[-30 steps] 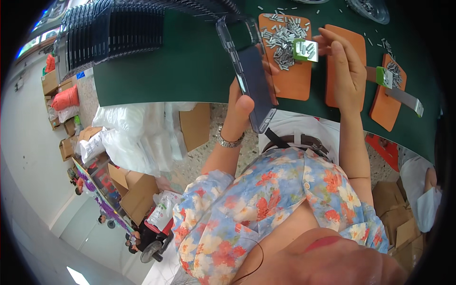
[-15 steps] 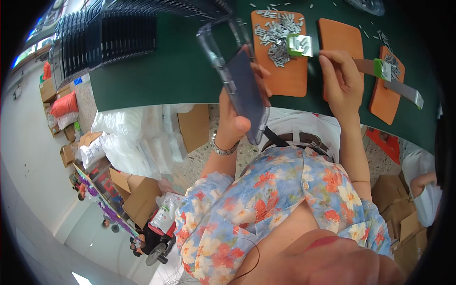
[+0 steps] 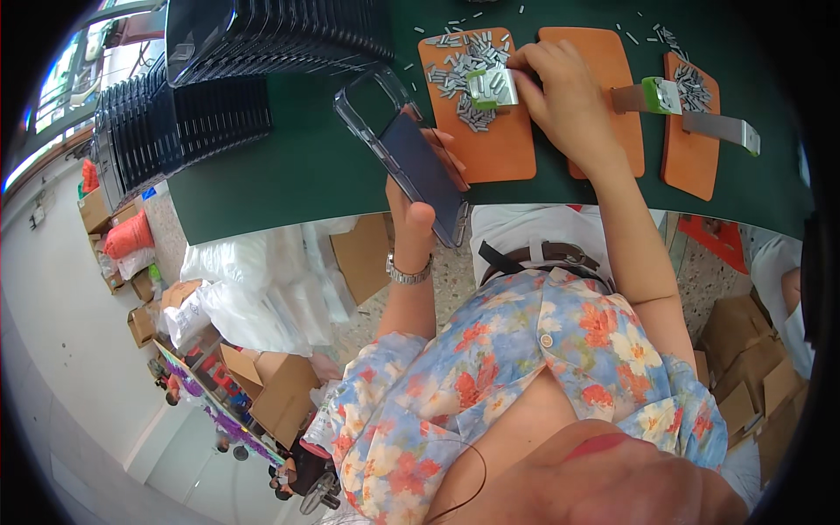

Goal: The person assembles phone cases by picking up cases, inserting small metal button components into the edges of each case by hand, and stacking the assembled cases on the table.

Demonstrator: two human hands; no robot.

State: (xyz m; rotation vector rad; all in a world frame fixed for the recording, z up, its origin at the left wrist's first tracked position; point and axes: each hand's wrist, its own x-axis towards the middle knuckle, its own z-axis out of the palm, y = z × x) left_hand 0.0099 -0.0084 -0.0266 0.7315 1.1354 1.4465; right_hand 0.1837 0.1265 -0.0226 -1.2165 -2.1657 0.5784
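Note:
My left hand [image 3: 417, 206] grips a clear, dark-tinted phone case [image 3: 420, 171] above the table's near edge, tilted with its camera cutout end pointing away to the left. At an orange board [image 3: 503, 153] strewn with small silver metal pins [image 3: 477, 70], my right hand [image 3: 569, 101] has thumb and forefinger drawn together. Its fingertips meet the right edge of a shiny metal plate [image 3: 499, 87] with a green end, on which a few pins lie. Whatever sits between those fingertips is too small to make out.
Stacks of dark phone cases [image 3: 280, 39] fill the table's far left. A second orange board [image 3: 626, 153] and a narrower one [image 3: 691, 171] lie to the right, with another green-edged plate [image 3: 662, 94], a bent metal strip [image 3: 722, 129] and more pins. Plastic-wrapped bundles [image 3: 249, 280] stand below the table.
My right hand has moved away from me and left, from the gap between the boards to the plate by the pins. The phone case stays in my left hand. The whole view has shifted.

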